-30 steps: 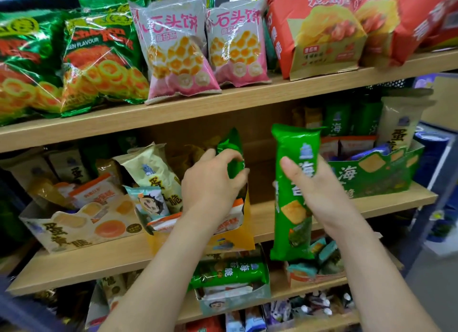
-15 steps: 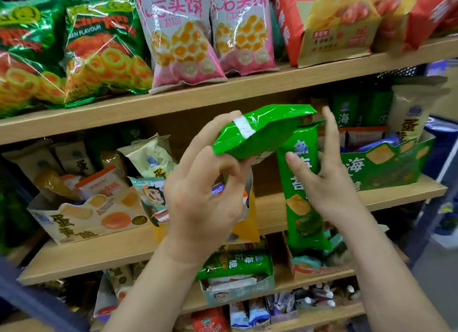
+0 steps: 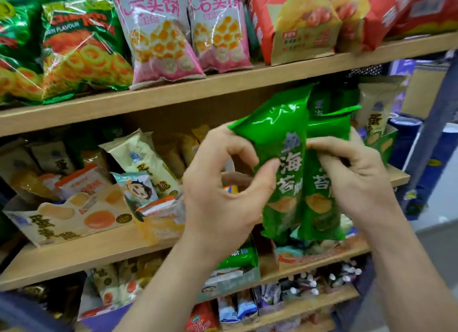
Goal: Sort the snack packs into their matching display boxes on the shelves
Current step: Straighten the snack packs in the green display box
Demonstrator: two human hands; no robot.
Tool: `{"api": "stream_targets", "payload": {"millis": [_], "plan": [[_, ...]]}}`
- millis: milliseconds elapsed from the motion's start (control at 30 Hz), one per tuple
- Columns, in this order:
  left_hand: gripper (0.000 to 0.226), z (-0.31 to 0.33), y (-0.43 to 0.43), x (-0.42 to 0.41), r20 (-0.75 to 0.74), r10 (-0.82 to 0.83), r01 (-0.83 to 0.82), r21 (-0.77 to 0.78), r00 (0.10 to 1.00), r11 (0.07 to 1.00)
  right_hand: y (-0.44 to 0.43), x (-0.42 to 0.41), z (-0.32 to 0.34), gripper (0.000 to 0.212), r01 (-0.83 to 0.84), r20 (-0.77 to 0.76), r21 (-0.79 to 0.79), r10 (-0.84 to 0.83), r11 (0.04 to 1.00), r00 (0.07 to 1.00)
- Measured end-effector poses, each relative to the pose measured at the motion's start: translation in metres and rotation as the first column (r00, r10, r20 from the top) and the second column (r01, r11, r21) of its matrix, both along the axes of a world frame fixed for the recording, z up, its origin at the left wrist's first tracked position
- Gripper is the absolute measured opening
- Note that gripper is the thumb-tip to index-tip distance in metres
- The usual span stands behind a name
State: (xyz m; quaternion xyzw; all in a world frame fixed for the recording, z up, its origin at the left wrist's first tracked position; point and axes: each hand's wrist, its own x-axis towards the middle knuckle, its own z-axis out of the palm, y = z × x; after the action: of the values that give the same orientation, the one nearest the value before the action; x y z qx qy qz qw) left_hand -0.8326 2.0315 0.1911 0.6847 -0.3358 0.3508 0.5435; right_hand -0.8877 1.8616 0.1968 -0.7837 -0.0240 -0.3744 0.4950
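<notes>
Head view: left hand pinches green pack, right hand grips second green pack; both partly hide green display box.

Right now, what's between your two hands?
Two green seaweed packs, one held by the left hand, one by the right hand; head view.

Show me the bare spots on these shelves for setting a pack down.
On the middle shelf, bare wood shows in the front strip ahead of the cream box and at the right end past the green box. The top shelf is crowded with bags.
</notes>
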Motion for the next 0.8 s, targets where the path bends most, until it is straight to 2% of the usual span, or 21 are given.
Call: {"api": "stream_targets", "payload": {"millis": [33,67,100,167,267,333,367,433,500,567,633,667,767,800], "plan": [[0.037,0.004,0.001,-0.010,-0.002,-0.036,0.036,-0.029,0.999,0.999,0.001,-0.001,-0.006,0.044,-0.102,-0.032,0.047,0.104,0.994,0.994],[0.034,0.001,0.003,-0.011,0.009,-0.092,0.092,0.008,0.996,0.996,0.003,-0.003,-0.009,0.022,-0.205,-0.104,0.085,0.213,0.975,0.971],[0.031,-0.004,0.010,-0.023,-0.004,-0.125,0.125,0.021,0.992,0.992,0.006,-0.005,-0.010,0.020,-0.289,-0.174,0.082,0.299,0.954,0.938],[0.024,-0.013,0.010,-0.022,-0.050,-0.121,0.123,0.050,0.991,0.991,0.010,-0.005,-0.022,0.034,-0.309,-0.309,0.039,0.306,0.950,0.901],[0.022,-0.022,0.013,-0.026,-0.188,-0.150,0.171,0.099,0.971,0.980,0.019,-0.005,-0.029,0.042,-0.263,-0.350,-0.120,0.207,0.957,0.913],[0.022,-0.027,0.019,-0.028,-0.220,-0.121,0.162,0.181,0.968,0.970,0.018,-0.003,-0.038,0.047,-0.182,-0.340,-0.076,0.146,0.980,0.929],[0.025,-0.029,0.023,-0.026,-0.160,-0.018,0.060,0.265,0.987,0.962,0.018,-0.001,-0.042,0.047,-0.138,-0.342,-0.017,0.124,0.990,0.931],[0.039,-0.038,0.031,-0.014,0.077,0.247,-0.254,0.452,0.966,0.855,0.017,0.002,-0.047,0.037,-0.083,-0.339,0.115,0.118,0.990,0.934],[0.051,-0.047,0.035,-0.002,0.165,0.377,-0.401,0.568,0.911,0.719,0.014,0.006,-0.052,0.026,-0.097,-0.320,0.204,0.160,0.974,0.934],[0.050,-0.055,0.036,0.013,0.168,0.381,-0.388,0.676,0.909,0.626,0.008,0.010,-0.060,0.044,-0.098,-0.320,0.261,0.182,0.960,0.930],[0.048,-0.062,0.033,0.029,0.205,0.363,-0.385,0.745,0.909,0.544,0.000,0.012,-0.070,0.072,-0.100,-0.289,0.395,0.227,0.913,0.930],[0.049,-0.064,0.031,0.037,0.205,0.359,-0.381,0.754,0.910,0.535,-0.003,0.011,-0.071,0.072,-0.116,-0.259,0.465,0.260,0.877,0.930],[0.052,-0.061,0.025,0.049,0.187,0.386,-0.380,0.766,0.903,0.519,-0.017,0.005,-0.070,0.039,-0.110,-0.172,0.559,0.245,0.822,0.954],[0.051,-0.059,0.022,0.049,0.190,0.415,-0.397,0.771,0.890,0.498,-0.022,0.002,-0.067,0.035,-0.105,-0.160,0.563,0.233,0.820,0.959]]}}
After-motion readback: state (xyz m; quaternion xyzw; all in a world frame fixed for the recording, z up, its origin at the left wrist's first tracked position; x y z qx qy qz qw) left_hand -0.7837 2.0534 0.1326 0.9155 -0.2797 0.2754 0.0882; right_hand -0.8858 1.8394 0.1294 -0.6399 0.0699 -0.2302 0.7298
